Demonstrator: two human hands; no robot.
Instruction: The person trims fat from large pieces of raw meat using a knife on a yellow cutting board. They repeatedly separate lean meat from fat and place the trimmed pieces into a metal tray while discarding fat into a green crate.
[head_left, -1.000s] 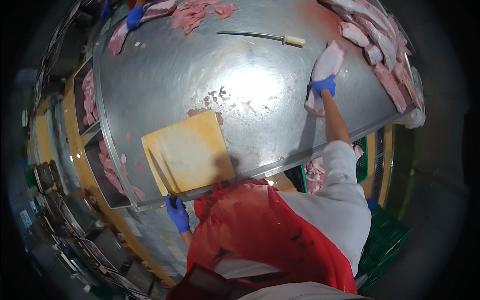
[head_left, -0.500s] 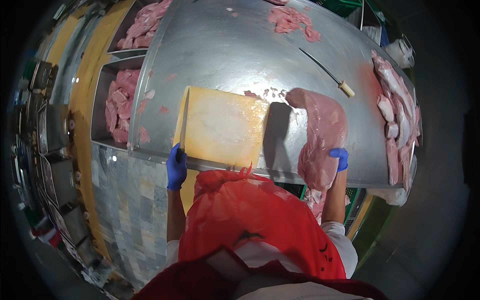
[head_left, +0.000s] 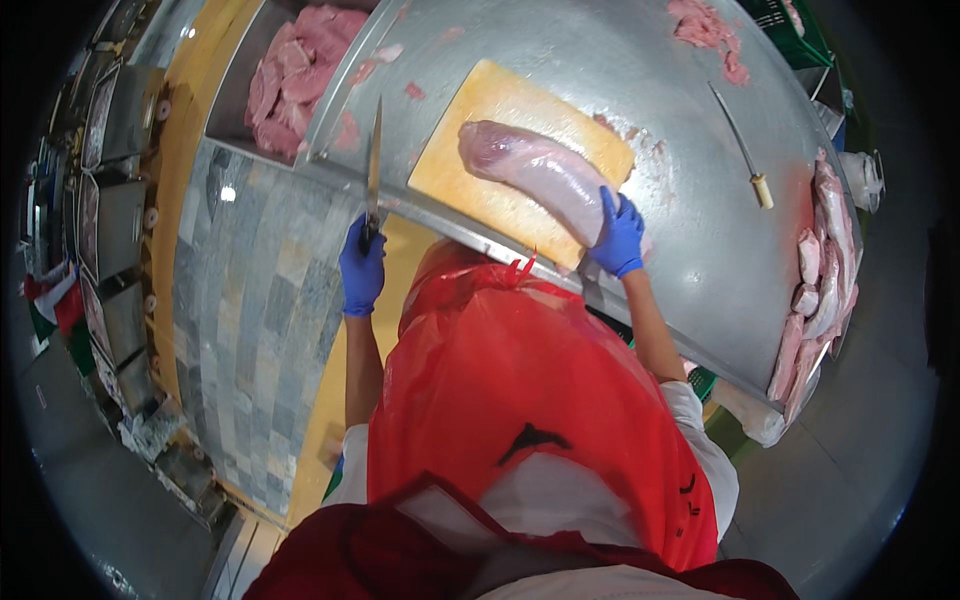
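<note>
A long, pale pink piece of meat (head_left: 535, 172) lies slantwise across the yellow cutting board (head_left: 468, 112). My right hand (head_left: 621, 236), in a blue glove, rests on the near right end of the meat with the fingers spread over it. In my left hand (head_left: 362, 270), also gloved in blue, is a knife (head_left: 375, 160) gripped by its dark handle. Its blade points away from me, left of the board and apart from the meat. The board sits on a metal table (head_left: 560, 70) near its front edge.
Cut meat fills a metal bin (head_left: 232, 118) at the table's left end. A sharpening steel (head_left: 742, 150) with a pale handle lies to the right. Meat strips (head_left: 822, 270) line the right edge, and scraps (head_left: 705, 30) lie at the back. A green crate (head_left: 800, 48) stands beyond.
The meat has gone from the right of the board onto it, with my right hand moving left. My left hand has drawn the knife away from the board. The view has turned.
</note>
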